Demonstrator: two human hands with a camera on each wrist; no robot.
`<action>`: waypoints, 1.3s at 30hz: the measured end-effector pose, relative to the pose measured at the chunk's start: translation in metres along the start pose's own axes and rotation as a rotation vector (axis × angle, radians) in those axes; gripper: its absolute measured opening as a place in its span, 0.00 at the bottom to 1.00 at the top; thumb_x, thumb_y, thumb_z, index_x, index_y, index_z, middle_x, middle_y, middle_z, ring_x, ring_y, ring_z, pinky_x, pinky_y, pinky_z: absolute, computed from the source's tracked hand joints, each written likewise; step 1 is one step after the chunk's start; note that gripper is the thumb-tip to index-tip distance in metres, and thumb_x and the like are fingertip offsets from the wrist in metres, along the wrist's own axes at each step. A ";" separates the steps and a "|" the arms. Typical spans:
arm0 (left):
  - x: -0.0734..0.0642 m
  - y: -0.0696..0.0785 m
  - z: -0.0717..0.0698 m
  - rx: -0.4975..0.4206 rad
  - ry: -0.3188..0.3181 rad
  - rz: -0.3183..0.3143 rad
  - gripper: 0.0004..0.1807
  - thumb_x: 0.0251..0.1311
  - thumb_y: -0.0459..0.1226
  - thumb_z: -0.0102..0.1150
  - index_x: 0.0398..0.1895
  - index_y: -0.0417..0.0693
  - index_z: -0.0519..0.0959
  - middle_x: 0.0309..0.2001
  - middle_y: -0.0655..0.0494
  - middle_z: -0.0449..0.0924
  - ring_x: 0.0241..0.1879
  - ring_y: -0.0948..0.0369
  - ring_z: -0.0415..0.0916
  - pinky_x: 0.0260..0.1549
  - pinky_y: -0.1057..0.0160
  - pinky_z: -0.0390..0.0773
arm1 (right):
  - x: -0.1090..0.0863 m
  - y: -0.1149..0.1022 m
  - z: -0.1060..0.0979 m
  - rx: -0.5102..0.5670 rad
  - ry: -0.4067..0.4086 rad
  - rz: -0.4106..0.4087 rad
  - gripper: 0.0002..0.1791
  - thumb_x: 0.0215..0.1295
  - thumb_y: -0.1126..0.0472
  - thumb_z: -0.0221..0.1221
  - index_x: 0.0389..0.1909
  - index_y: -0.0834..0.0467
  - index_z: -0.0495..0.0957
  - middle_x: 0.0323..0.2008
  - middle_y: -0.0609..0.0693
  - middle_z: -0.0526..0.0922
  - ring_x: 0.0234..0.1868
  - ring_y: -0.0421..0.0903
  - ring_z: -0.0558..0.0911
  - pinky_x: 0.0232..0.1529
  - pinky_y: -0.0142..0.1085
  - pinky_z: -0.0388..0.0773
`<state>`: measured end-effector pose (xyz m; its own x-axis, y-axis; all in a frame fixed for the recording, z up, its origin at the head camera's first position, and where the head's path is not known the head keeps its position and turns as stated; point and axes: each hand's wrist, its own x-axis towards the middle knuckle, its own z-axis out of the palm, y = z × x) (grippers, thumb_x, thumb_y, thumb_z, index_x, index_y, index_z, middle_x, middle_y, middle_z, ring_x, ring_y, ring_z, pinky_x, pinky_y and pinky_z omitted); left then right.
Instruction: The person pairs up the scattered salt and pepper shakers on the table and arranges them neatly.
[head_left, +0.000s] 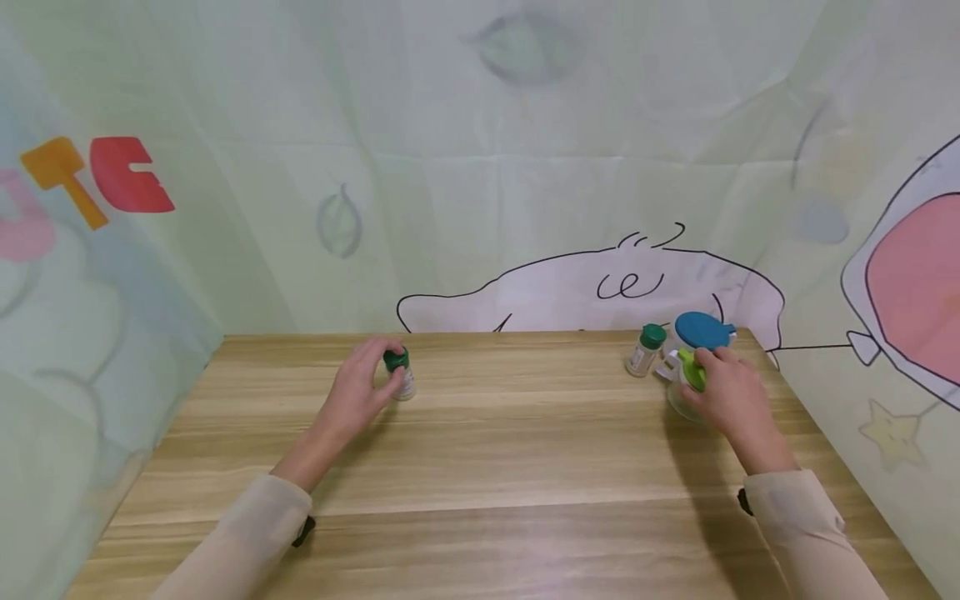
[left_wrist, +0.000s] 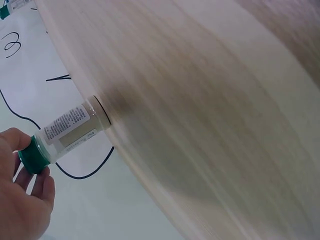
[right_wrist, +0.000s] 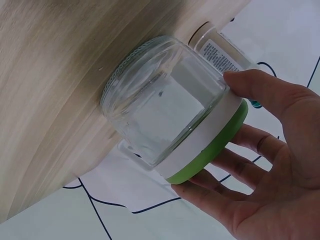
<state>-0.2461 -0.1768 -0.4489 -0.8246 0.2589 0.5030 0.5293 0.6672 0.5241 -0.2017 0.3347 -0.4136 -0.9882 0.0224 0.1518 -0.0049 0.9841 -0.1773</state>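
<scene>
"So, where is the left hand?"

"Around eleven o'clock on the wood-grained tabletop, thumb and fingers clamped on the green cap of a small, clear, white-labelled bottle. Holding only the cap leaves the label uncovered and probably suits so narrow a body."

"And the right hand?"

"Near two o'clock, gripping a squat clear glass jar by its round green-and-white lid. Thumb and fingers spread to opposite sides, likely because it's wide. Its base looks down on the wood; I can't tell whether fully."

"Anything close by?"

"A second green-capped clear bottle at the jar's ten o'clock, a blue-lidded container at twelve, so reaching from the near side seems easiest."
</scene>
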 end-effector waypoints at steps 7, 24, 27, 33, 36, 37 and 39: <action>0.000 0.000 -0.001 -0.015 0.052 0.032 0.10 0.60 0.26 0.74 0.43 0.39 0.85 0.53 0.42 0.86 0.56 0.44 0.81 0.60 0.43 0.80 | 0.000 -0.001 -0.001 -0.002 -0.002 0.001 0.29 0.64 0.57 0.71 0.57 0.72 0.74 0.48 0.73 0.76 0.43 0.70 0.76 0.37 0.57 0.77; -0.001 0.004 -0.002 -0.029 0.030 -0.025 0.14 0.62 0.25 0.70 0.50 0.40 0.86 0.48 0.45 0.83 0.49 0.47 0.82 0.54 0.44 0.83 | 0.000 -0.001 -0.001 0.009 0.004 0.003 0.28 0.65 0.57 0.70 0.57 0.71 0.74 0.48 0.73 0.76 0.43 0.70 0.75 0.36 0.57 0.76; -0.002 0.004 -0.002 -0.015 0.019 -0.026 0.16 0.62 0.25 0.70 0.53 0.40 0.85 0.47 0.45 0.81 0.48 0.47 0.82 0.52 0.45 0.84 | -0.001 -0.002 -0.001 0.011 0.014 -0.001 0.28 0.65 0.58 0.70 0.57 0.71 0.74 0.48 0.73 0.76 0.43 0.70 0.75 0.37 0.57 0.76; -0.003 0.006 -0.001 0.002 0.005 -0.049 0.17 0.63 0.27 0.71 0.56 0.40 0.84 0.46 0.46 0.78 0.46 0.47 0.80 0.49 0.47 0.83 | -0.002 -0.001 0.000 0.018 0.009 0.009 0.29 0.66 0.57 0.70 0.60 0.71 0.73 0.52 0.75 0.75 0.46 0.72 0.74 0.41 0.61 0.77; -0.003 0.007 -0.001 0.005 0.004 -0.056 0.18 0.64 0.29 0.73 0.56 0.40 0.84 0.46 0.45 0.77 0.45 0.47 0.80 0.49 0.47 0.83 | -0.002 -0.002 0.000 0.018 0.007 0.012 0.30 0.66 0.57 0.70 0.60 0.71 0.73 0.52 0.75 0.75 0.46 0.72 0.74 0.40 0.60 0.77; -0.004 0.007 -0.002 0.007 0.001 -0.058 0.18 0.64 0.29 0.73 0.57 0.40 0.83 0.47 0.45 0.77 0.46 0.46 0.80 0.49 0.47 0.83 | -0.002 -0.002 -0.001 0.018 0.006 0.012 0.30 0.66 0.57 0.70 0.60 0.71 0.73 0.52 0.75 0.75 0.46 0.72 0.74 0.40 0.60 0.77; -0.004 0.007 -0.003 0.010 -0.008 -0.062 0.20 0.64 0.31 0.73 0.58 0.41 0.82 0.50 0.44 0.76 0.48 0.45 0.80 0.51 0.46 0.84 | -0.002 -0.003 -0.001 0.018 0.007 0.013 0.30 0.66 0.57 0.70 0.60 0.71 0.73 0.52 0.75 0.75 0.46 0.72 0.74 0.40 0.59 0.77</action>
<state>-0.2384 -0.1753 -0.4455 -0.8574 0.2223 0.4641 0.4749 0.6890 0.5474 -0.1995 0.3323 -0.4126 -0.9870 0.0363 0.1564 0.0050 0.9805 -0.1963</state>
